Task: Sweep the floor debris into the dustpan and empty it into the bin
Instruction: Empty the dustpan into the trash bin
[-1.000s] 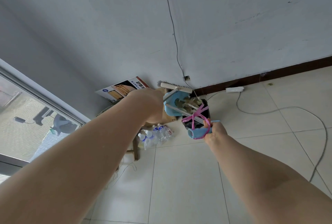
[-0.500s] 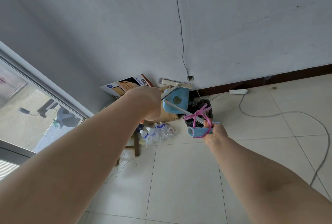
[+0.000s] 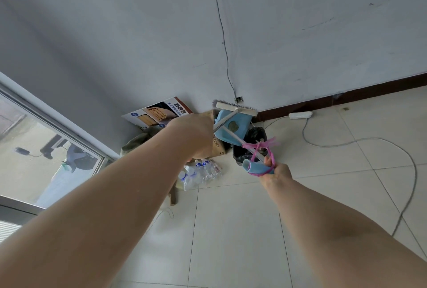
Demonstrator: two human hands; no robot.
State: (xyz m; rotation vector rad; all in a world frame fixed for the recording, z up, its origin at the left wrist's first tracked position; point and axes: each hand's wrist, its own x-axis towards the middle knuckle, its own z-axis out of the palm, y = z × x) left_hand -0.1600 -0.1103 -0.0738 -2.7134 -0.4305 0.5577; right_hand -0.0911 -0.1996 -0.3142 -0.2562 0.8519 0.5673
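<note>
Nearest the camera, two bare forearms reach out from 7 and 5 o'clock toward the room corner, converging on the tools. The right hand (image 3: 276, 173) closes its grip round the blue handle end (image 3: 256, 167) of the dustpan, where a pink ribbon (image 3: 261, 149) is knotted to the shaft; holding at the far end of the long shaft appears to let the person tip the pan without bending. The left hand (image 3: 196, 137) is turned knuckles-up at 11 o'clock of the right; its grip seems clamped on the metal broom shaft (image 3: 223, 123), though the fingers themselves are hidden behind the hand.

Beyond the hands, the blue dustpan (image 3: 233, 128) hangs tilted, scoop raised, over the black-lined bin (image 3: 250, 144), with a patch of greyish debris (image 3: 232, 125) clinging to its inner face. The pan is probably held steeply so that this remainder slides down into the bin; the emptying step looks nearly but not fully done. The broom head (image 3: 235, 108) lies across the pan's upper edge, plausibly placed to scrape the residue loose.

On the tiled floor (image 3: 231, 230) at 9 o'clock of the bin lie clear plastic bottles (image 3: 198, 172) and a cardboard box (image 3: 218, 147). Farthest, a printed carton (image 3: 159, 113) leans on the wall, and a white power strip (image 3: 300, 115) sits by the skirting at 2 o'clock.
</note>
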